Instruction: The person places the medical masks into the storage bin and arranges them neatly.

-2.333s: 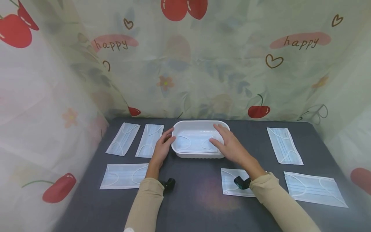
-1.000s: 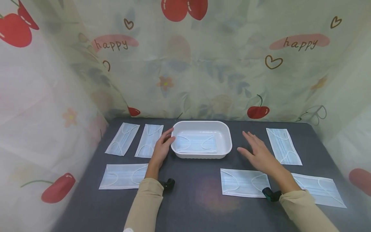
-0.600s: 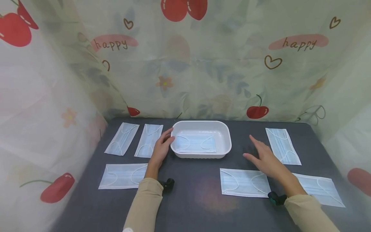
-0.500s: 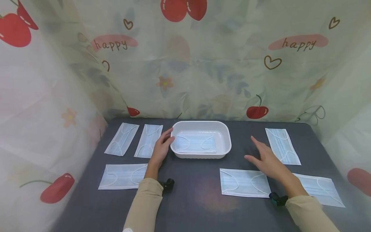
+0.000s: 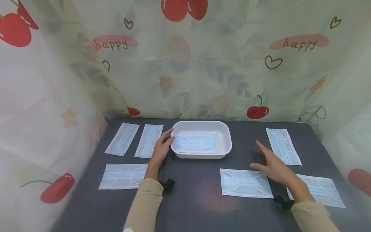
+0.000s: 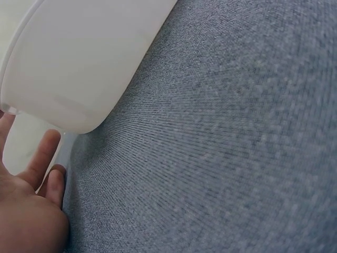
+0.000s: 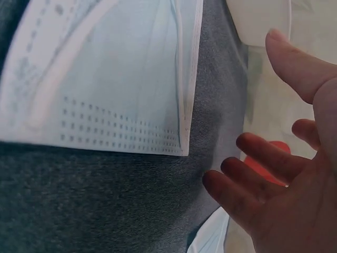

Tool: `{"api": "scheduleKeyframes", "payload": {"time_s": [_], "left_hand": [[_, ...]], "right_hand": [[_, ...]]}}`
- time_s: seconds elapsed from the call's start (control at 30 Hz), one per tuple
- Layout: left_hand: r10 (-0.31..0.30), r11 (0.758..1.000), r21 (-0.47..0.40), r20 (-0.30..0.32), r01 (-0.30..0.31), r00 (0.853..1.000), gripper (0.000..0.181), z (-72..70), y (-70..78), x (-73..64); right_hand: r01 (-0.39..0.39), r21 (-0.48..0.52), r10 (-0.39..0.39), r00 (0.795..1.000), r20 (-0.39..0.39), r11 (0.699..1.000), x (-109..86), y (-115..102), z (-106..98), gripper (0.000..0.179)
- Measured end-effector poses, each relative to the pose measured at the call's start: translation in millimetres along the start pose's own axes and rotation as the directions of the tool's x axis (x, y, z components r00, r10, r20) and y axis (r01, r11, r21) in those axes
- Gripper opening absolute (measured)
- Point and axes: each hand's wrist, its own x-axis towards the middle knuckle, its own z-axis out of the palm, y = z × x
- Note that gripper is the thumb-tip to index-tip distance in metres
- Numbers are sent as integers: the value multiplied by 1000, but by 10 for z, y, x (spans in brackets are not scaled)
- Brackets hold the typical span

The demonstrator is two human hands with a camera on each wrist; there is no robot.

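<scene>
A white plastic basin (image 5: pixel 223 145) stands at the back middle of the table with a pale blue face mask (image 5: pixel 197 144) lying flat inside. My left hand (image 5: pixel 161 149) rests at its left rim with fingers extended; the left wrist view shows the fingertips (image 6: pixel 48 139) just beneath the rim. To the right, my right hand (image 5: pixel 273 166) hovers with fingers spread and nothing in them. Below and left of it lies a face mask (image 5: pixel 243 182). Another mask (image 5: pixel 318 188) is partly covered by my right forearm, and an upright one (image 5: pixel 282 141) lies beyond the hand.
Three more masks lie on the left: a slanted one (image 5: pixel 122 138), an upright one (image 5: pixel 148 141) and a sideways one (image 5: pixel 121 176) partly under my left arm. The dark grey table (image 5: pixel 191 199) ends at a printed curtain (image 5: pixel 191 90) behind and on both sides.
My right hand has left the basin's right side and moved right and toward me, over the masks there. The left hand has stayed at the basin's left rim.
</scene>
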Motion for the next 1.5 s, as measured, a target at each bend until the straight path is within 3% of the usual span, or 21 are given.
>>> {"api": "scheduleKeyframes", "payload": {"time_s": [0.23, 0.6, 0.83, 1.07, 1.23, 1.33, 1.5], "left_hand": [[2, 1000, 4, -10, -2, 1000, 41, -8, -19, 19], [0, 1000, 11, -5, 0, 1000, 41, -9, -17, 19], [1, 1000, 5, 3, -1, 1000, 41, 4, -27, 20], [7, 1000, 4, -1, -7, 1000, 41, 0, -16, 14], [7, 1000, 10, -6, -7, 1000, 41, -5, -11, 15], [3, 1000, 10, -8, -3, 1000, 41, -2, -10, 13], [0, 1000, 6, -3, 0, 1000, 41, 4, -20, 15]], "right_hand": [[3, 13, -3, 1000, 0, 1000, -74, 30, 37, 108], [26, -66, -26, 1000, 10, 997, -147, 92, 58, 96], [-37, -105, 42, 998, 47, 994, -157, 124, 49, 92], [-75, -78, 79, 995, 59, 994, -169, 122, 44, 72], [-108, -60, 113, 990, 85, 992, -189, 117, 63, 47], [-107, -62, 113, 989, 98, 992, -202, 116, 72, 31], [-85, -79, 93, 991, 95, 993, -217, 130, 67, 20]]}}
